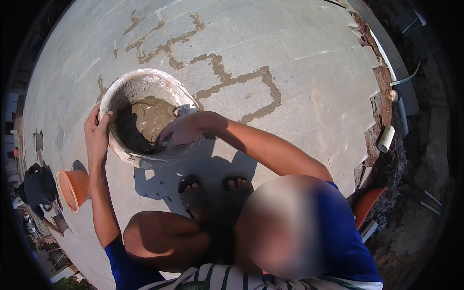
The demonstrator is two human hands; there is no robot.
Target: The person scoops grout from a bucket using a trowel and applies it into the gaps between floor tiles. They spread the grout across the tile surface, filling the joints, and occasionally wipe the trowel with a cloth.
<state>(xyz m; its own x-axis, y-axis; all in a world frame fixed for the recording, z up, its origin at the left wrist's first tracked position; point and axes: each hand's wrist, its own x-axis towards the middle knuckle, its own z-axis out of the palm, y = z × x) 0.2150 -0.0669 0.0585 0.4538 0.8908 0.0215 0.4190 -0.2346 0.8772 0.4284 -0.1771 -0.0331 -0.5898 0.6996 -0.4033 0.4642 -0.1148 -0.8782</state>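
A wide, round bucket (145, 72) crusted with pale dried mortar is tilted on the paving in front of me. Wet grey-brown mortar (152, 118) lies inside it, partly in shadow. My left hand (99, 129) grips the left side of the rim, thumb over the edge. Reaching across from the right, my right hand (182, 131) is inside the bucket, low over the mortar. Its fingers are closed; a small pale end shows at them, but the thing held is mostly hidden.
Smeared mortar lines (237, 79) follow the joints of the grey paving (309, 58). An orange bucket (73, 188) stands at the left, beside another person (41, 188) bending low. Along the right runs a broken edge with a white pipe stub (385, 139). My sandalled feet (193, 191) are close to the bucket.
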